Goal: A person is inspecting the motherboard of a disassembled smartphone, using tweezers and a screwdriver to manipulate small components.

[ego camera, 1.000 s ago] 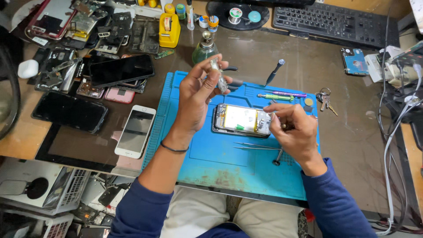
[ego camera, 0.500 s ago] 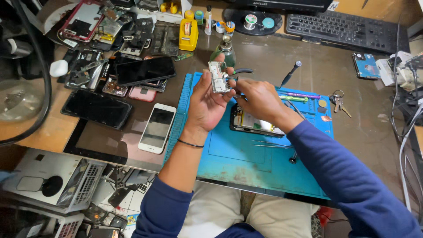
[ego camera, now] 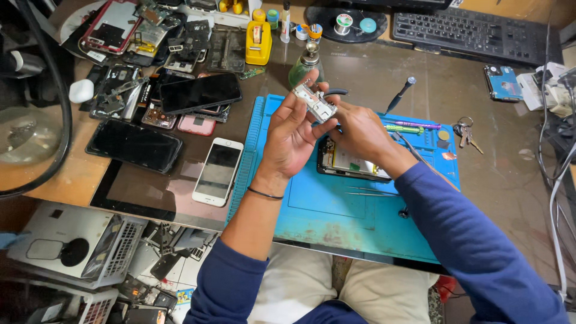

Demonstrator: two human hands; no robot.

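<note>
Got the little metal board piece (ego camera: 314,102) lifted up over the blue mat (ego camera: 312,204) now. My left hand (ego camera: 291,135) pinches it, and my right hand (ego camera: 357,127), which was down on the opened phone (ego camera: 348,162) a second ago, has come up to grip its other end. Green glass bottle (ego camera: 303,71) behind; can't tell what's in it.

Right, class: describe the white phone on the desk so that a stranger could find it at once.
Start at the blue mat in front of the person. Just off its left edge lies the white phone, face up, screen dark. Its neighbours are black or pink, several stripped open; it alone has a white frame.
</note>
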